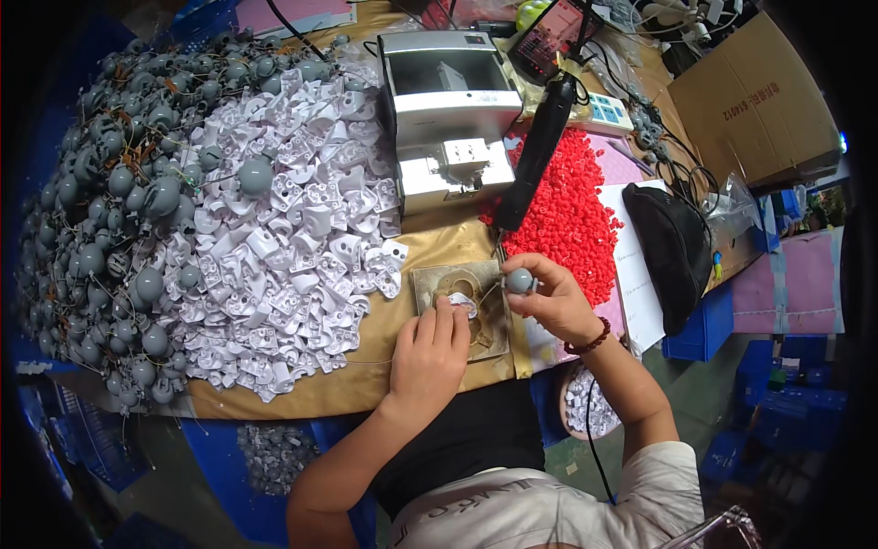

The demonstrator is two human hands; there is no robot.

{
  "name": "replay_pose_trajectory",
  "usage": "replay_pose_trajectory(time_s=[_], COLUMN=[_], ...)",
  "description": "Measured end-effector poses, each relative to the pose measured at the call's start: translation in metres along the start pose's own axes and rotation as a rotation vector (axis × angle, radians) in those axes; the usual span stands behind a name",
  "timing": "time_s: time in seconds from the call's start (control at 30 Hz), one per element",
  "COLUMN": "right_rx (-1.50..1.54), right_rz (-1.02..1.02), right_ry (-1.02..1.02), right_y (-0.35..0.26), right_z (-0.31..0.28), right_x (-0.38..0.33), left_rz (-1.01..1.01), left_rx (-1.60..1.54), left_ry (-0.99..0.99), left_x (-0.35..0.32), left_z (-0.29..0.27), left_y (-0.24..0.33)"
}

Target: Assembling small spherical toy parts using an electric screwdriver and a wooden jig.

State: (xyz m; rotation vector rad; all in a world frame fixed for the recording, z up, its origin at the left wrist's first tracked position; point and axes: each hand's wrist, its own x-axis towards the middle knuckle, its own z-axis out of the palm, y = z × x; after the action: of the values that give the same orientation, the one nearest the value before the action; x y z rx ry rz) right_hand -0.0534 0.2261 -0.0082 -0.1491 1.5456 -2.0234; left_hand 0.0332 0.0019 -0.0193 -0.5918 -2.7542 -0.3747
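Observation:
My left hand (432, 355) has its fingers together and pressed down on a small white plastic part (464, 302). That part sits in the hollow of a square tan fixture block (489, 343) at the table's front edge. Just right of the block, my right hand (560, 304) pinches a grey ball-shaped part (519, 280) between thumb and fingers. A thin wire seems to run from the ball toward the fixture. The black electric screwdriver (538, 151) hangs tip down above the block, with neither hand on it.
White plastic parts (283, 229) and grey ball parts (101, 256) are heaped on the left. Behind the fixture stands a silver machine (448, 119). Red small parts (572, 210), a black pouch (672, 256) and a cardboard box (754, 101) lie rightward. A tub (590, 403) sits below.

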Motion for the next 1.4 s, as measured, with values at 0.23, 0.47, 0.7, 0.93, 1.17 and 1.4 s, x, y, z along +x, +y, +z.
replay_pose_trajectory(time_s=[0.23,0.47,0.7,0.93,1.17,1.4], right_rx=[-0.306,-0.933,-1.092,-1.135,-0.905,-0.491], right_rz=[0.271,-0.336,-0.377,-0.17,-0.727,-0.286], right_ry=[-0.071,0.13,0.093,0.061,0.589,0.596], right_y=[-0.011,0.021,0.023,-0.004,-0.032,-0.069], right_z=[0.012,0.029,0.029,0.037,-0.018,-0.04], right_x=[0.025,0.029,0.023,0.029,0.072,0.121], left_rz=[0.042,0.059,0.005,-0.154,-0.197,-0.203], left_rx=[-0.031,-0.13,-0.167,-0.19,-0.181,-0.221], left_ry=[-0.006,0.009,-0.022,-0.056,-0.043,0.019], left_x=[0.0,0.003,0.012,0.026,0.035,0.031], left_z=[-0.001,0.0,-0.004,-0.006,0.0,0.001], left_y=[-0.01,-0.022,-0.02,-0.011,-0.008,-0.01])
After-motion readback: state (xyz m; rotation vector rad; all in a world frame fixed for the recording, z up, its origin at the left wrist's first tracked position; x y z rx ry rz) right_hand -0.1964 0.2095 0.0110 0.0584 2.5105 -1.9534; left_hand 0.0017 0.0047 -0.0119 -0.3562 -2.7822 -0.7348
